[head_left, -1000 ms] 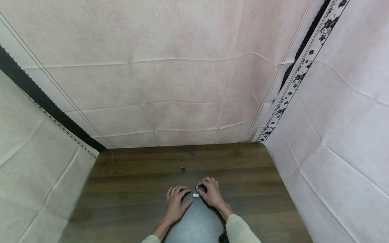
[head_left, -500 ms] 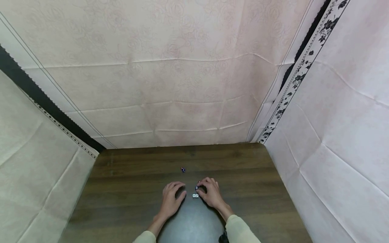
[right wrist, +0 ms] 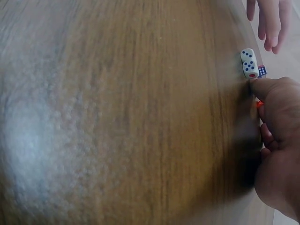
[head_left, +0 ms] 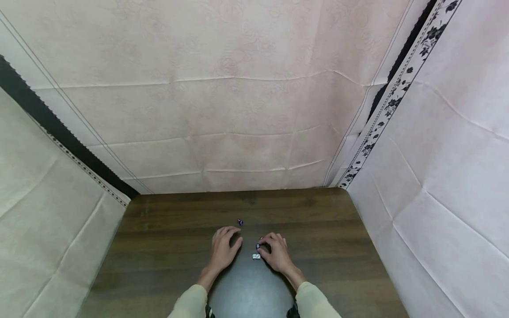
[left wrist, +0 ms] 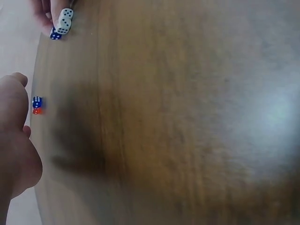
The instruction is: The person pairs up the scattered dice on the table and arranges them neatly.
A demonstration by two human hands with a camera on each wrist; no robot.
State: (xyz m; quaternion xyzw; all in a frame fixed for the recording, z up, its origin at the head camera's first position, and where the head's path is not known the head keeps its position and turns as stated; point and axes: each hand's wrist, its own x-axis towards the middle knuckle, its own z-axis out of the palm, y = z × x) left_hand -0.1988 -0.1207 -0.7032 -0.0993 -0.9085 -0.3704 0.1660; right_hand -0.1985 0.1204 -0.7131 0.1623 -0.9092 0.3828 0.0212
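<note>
Pinching between thumb and forefinger at their tips, the person's right hand (head_left: 277, 252) holds a small blue cube-shaped die with white pips (head_left: 257, 246) low over the bench. An orange-red die (right wrist: 259, 103), mostly hidden by the same hand, shows only as a small patch beside its fingers. The left hand (head_left: 224, 247) is held apart from the right, its fingers gently bent and its thumb set away from them, with nothing visible in its grasp. Just beyond its fingertips, toward the far side, lie blue and red dice (left wrist: 37, 104) close together; whether the blue part is one die or two is too small to tell. Nearer the person than the pinched die, a pair of white dice with dark pips (right wrist: 249, 63) sits side by side, just beside the right thumb, one showing a single red pip in the right wrist view. Pale yellow sleeves (head_left: 316, 300) cover both forearms. Under everything spreads the brown wood-grain bench (head_left: 175, 247), with a pale glare on its surface in both wrist views. Past its far edge rises a creased, off-white sheet with a faint rose pattern (head_left: 238, 110), and to the right hangs a whitish panel (head_left: 449, 176) edged by a black floral border (head_left: 391, 106).
</note>
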